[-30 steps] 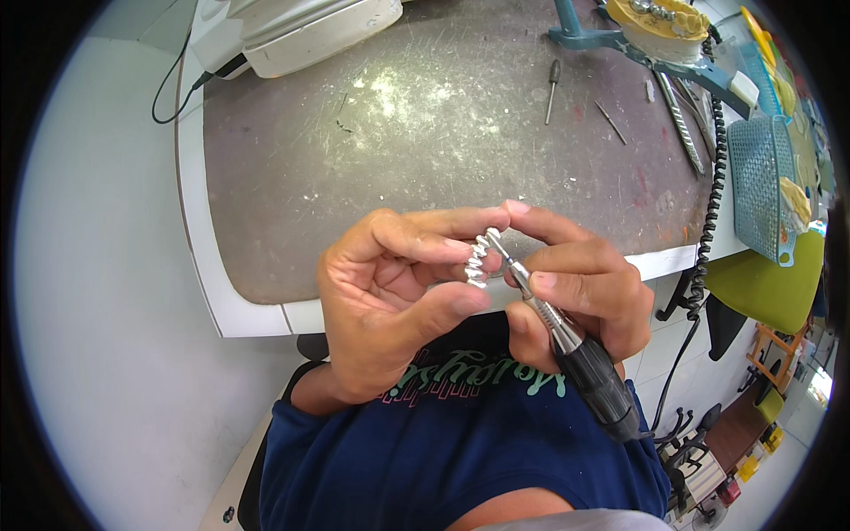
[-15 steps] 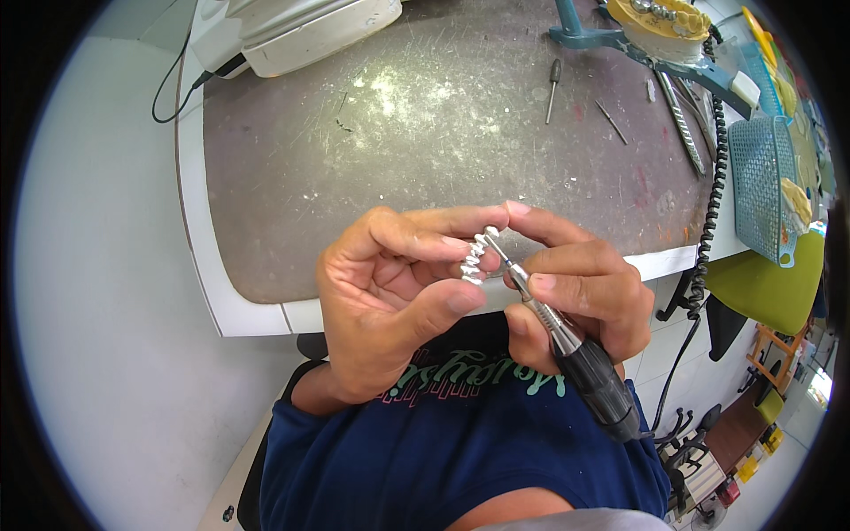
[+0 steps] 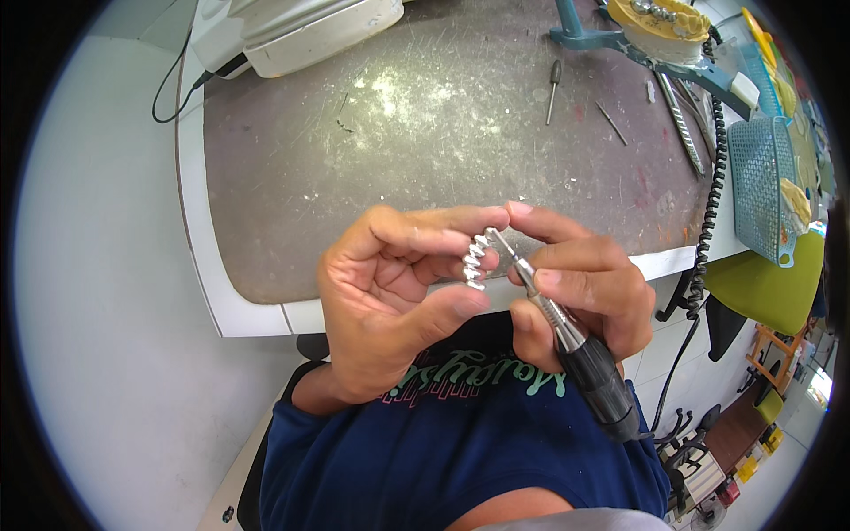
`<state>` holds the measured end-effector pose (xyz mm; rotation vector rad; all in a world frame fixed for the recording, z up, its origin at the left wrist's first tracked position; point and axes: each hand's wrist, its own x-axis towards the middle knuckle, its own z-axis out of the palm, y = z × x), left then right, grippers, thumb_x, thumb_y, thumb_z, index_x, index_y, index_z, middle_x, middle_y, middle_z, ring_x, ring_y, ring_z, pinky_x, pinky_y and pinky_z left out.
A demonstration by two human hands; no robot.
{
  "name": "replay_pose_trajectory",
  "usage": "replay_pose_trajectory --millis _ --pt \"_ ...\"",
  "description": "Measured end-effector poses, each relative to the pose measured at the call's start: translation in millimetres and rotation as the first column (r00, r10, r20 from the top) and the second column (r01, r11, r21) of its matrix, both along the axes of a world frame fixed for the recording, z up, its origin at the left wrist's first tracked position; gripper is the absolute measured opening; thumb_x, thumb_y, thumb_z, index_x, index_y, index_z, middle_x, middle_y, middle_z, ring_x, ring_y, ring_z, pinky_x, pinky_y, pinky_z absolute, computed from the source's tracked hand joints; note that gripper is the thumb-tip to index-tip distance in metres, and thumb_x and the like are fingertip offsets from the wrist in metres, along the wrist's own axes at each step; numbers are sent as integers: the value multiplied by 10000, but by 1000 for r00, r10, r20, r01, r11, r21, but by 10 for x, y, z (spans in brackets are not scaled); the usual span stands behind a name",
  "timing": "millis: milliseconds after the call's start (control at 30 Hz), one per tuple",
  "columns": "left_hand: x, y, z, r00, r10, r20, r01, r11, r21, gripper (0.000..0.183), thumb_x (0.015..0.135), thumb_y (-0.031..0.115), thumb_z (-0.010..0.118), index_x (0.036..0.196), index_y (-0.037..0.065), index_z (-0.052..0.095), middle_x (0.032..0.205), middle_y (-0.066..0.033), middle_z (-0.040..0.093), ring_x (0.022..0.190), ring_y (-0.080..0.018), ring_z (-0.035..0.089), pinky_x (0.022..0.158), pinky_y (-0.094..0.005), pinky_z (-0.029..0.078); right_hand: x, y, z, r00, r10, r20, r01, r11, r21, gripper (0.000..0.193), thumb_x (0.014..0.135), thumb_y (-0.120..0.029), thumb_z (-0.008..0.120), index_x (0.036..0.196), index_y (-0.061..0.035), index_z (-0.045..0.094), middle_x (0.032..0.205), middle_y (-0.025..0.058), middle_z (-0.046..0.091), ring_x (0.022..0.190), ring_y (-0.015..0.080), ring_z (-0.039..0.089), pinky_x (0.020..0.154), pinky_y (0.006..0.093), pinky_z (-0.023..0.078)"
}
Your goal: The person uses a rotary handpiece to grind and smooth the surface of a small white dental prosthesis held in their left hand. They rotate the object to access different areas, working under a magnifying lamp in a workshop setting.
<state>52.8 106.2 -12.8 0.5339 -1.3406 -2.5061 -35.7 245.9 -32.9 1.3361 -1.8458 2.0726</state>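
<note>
Between the thumb and fingers of my left hand (image 3: 390,283) is a shiny metal dental bridge (image 3: 475,262), a curved row of several tooth shapes. My right hand (image 3: 589,292) grips a rotary handpiece (image 3: 560,323) like a pen, its black rear end slanting down to the right. The thin bit of the handpiece meets the upper end of the bridge, or lies very close to it. My two index fingertips touch just above that spot. Both hands are held over the bench's near edge, in front of my dark blue shirt.
On the scratched brown bench mat (image 3: 292,168) lie a loose bur (image 3: 553,91), a thin rod (image 3: 611,122) and metal tools (image 3: 680,124). A yellow dental cast (image 3: 660,35) sits in a blue articulator (image 3: 589,37). A coiled black cord (image 3: 715,190) runs beside a light-blue basket (image 3: 761,190). A white machine (image 3: 305,35) stands far left.
The handpiece and my right fingers have shifted very slightly right. The bridge has turned a little in my left fingers, and its lower end sits slightly lower.
</note>
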Motion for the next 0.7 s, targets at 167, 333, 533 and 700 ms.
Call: replay_pose_trajectory --millis 167,333,533,700 --pt "2 -8 24 999 2 45 -3 999 37 657 700 190 872 1194 31 470 1158 -243 630 925 -160 637 831 -263 520 7 -22 3 999 -43 -19 43 999 0 279 743 13 777 924 26 565 827 185 655 870 377 697 812 488 589" --pt "-16 -20 38 999 -19 43 16 997 71 736 691 170 874 1263 20 436 1162 -238 629 943 -177 645 841 -267 525 -1 3 28 1000 6 -12 -6 1000 23 279 742 17 778 923 22 566 844 187 658 862 368 698 813 491 589" --pt "-21 -32 41 999 -24 47 19 995 101 775 685 119 861 1303 0 409 1169 -237 626 940 -181 657 852 -261 542 -5 -21 8 999 -11 -30 12 1000 10 288 744 1 787 928 24 567 844 185 659 860 365 698 815 488 589" --pt "-16 -50 8 998 -51 -35 55 993 100 779 709 18 811 1340 -22 356 1189 -267 603 982 -196 654 896 -289 539 -1 -25 -3 999 -30 -34 30 1000 2 279 756 -13 782 941 31 577 828 181 659 859 360 699 815 484 589"
